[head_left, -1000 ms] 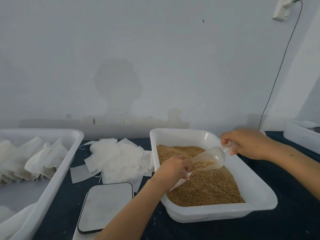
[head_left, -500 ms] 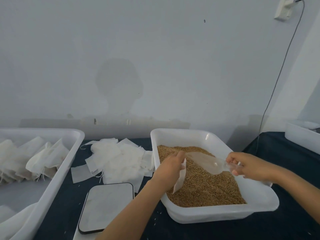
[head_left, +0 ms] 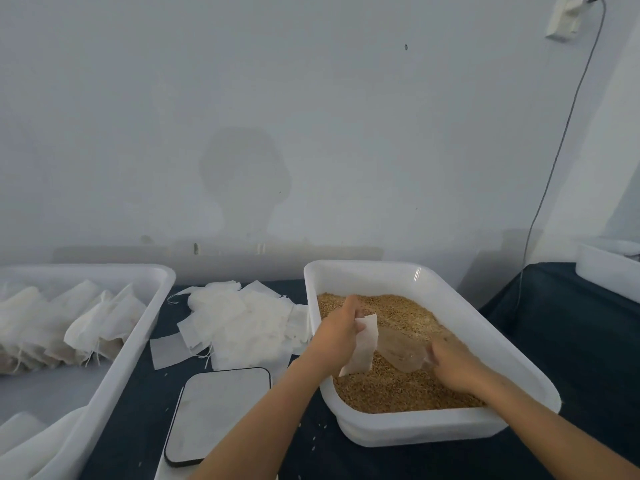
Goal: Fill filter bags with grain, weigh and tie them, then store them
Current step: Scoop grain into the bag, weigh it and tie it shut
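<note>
While the left hand (head_left: 337, 329) pinches the limp, feather-light white filter bag (head_left: 362, 344) at its rim, the right hand (head_left: 450, 362) grips a stiff clear plastic scoop (head_left: 401, 349); best held by the handle.

White filter bag (head_left: 362, 344) above grain (head_left: 398, 386)

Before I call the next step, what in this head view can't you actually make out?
- Grain in the scoop: blurred.
- Filter bag mouth: turned away, open or not unclear.
- Scoop handle: hidden inside the right hand.
- Scale display: cut off behind the left hand's forearm.
</note>
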The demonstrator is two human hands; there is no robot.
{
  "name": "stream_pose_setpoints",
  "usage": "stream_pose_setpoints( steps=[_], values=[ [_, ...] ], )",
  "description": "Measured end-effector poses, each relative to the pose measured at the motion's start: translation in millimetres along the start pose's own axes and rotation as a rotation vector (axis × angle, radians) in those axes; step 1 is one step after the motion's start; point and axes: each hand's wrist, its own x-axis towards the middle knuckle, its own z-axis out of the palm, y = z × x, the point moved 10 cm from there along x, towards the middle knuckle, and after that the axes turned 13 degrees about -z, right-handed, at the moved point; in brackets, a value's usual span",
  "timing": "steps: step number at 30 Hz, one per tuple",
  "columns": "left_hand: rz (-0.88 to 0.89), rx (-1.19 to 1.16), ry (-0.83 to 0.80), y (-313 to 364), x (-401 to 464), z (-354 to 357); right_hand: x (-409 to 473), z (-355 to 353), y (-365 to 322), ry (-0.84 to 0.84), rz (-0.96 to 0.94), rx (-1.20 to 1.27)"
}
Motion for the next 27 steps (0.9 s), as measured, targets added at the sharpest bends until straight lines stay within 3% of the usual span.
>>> stream_pose_setpoints(
  steps=[2,4,7,12,15,18,21,27],
  values=[
    [-0.024,-0.118,-0.003,-2.7,1.2,-6.3,2.2,-8.9,-15.4,0.098,-0.088,0.113],
    [-0.040,-0.237,-0.002,-4.4,1.4,-12.6,0.9,-12.1,-37.9,0.126,-0.168,0.487],
    [-0.051,-0.385,0.002,-7.3,0.8,-18.9,-3.7,-3.3,-73.3,0.034,-0.188,0.989],
    [-0.032,-0.452,-0.040,-7.7,-0.9,-19.3,6.9,7.8,-86.6,-0.026,-0.132,1.272],
    [-0.045,-0.454,-0.070,-6.9,-0.5,-13.7,6.5,3.4,-76.4,-0.030,-0.129,1.209],
    [-0.058,-0.299,-0.111,-4.3,4.2,-0.4,3.4,-7.5,-54.6,0.035,-0.139,1.188],
    [-0.076,-0.258,-0.189,0.0,8.3,12.5,-3.6,-29.8,-39.6,0.103,-0.205,0.939],
    [-0.080,-0.359,-0.246,9.7,9.1,26.5,-8.6,-54.1,-34.5,0.078,-0.278,0.567]
  ],
)
